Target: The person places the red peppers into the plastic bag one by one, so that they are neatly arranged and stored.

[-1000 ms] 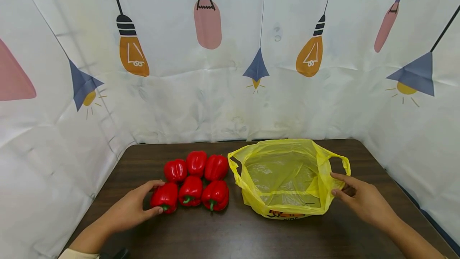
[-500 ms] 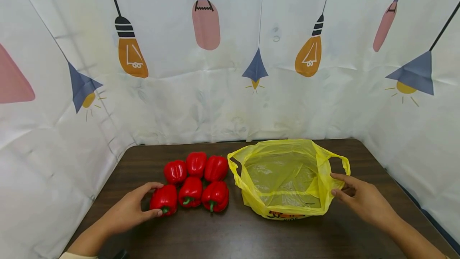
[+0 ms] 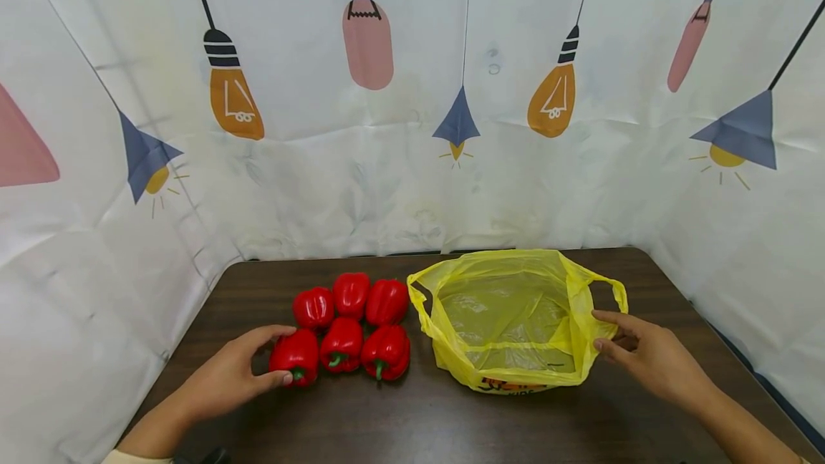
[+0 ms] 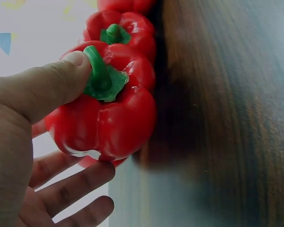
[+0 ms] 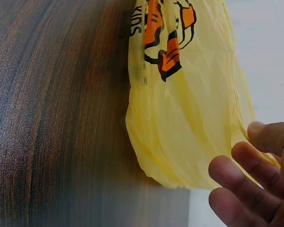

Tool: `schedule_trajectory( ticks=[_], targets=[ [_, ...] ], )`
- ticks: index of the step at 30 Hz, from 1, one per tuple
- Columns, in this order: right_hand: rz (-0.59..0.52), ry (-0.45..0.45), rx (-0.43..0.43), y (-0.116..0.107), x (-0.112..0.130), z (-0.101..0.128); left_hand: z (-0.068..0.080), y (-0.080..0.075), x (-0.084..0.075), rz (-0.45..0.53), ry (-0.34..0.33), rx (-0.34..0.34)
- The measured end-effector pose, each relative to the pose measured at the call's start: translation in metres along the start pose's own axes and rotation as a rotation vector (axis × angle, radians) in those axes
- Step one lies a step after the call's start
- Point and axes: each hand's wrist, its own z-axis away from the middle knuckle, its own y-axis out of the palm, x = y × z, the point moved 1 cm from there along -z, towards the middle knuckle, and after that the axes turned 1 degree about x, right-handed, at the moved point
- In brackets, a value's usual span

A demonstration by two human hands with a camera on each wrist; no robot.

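Note:
My left hand [image 3: 222,382] holds a red bell pepper [image 3: 294,356] at the front left of a group of several. In the left wrist view the thumb presses beside the green stem [image 4: 102,78], while the other fingers reach behind and below the pepper [image 4: 128,120]. At the right, a yellow plastic bag [image 3: 515,371] stands with its mouth spread wide. My right hand [image 3: 664,364] pinches its right side near the handle, thumb and forefinger at the edge. The right wrist view shows the remaining fingers [image 5: 227,172] loosely bent beside the bag [image 5: 199,123].
Other red bell peppers [image 3: 351,296] sit close together between my left hand and the bag, in two rows. Everything stands on a dark wood-grain table [image 3: 399,428]. A white sheet printed with lamps [image 3: 309,192] hangs behind and along both sides.
The head view has shifted very slightly. My left hand and its bell pepper have moved a tiny bit toward me; my right hand stays on the bag's edge.

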Motion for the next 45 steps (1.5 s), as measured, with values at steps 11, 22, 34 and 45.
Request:
schedule_trajectory(
  ticks=[11,22,34,45],
  targets=[
    [0.005,-0.007,-0.010,0.000,0.000,-0.001,-0.005,-0.017,-0.019,-0.019,0.071,-0.073],
    [0.035,0.010,0.005,-0.001,-0.001,-0.001,-0.011,-0.022,-0.025,-0.017,0.080,-0.091],
    [0.048,0.003,0.000,0.000,0.000,-0.001,-0.015,-0.025,-0.038,-0.009,0.103,-0.113],
    [0.029,0.008,0.012,0.001,0.000,-0.002,-0.024,-0.019,-0.053,0.023,0.170,-0.145]
  ],
)
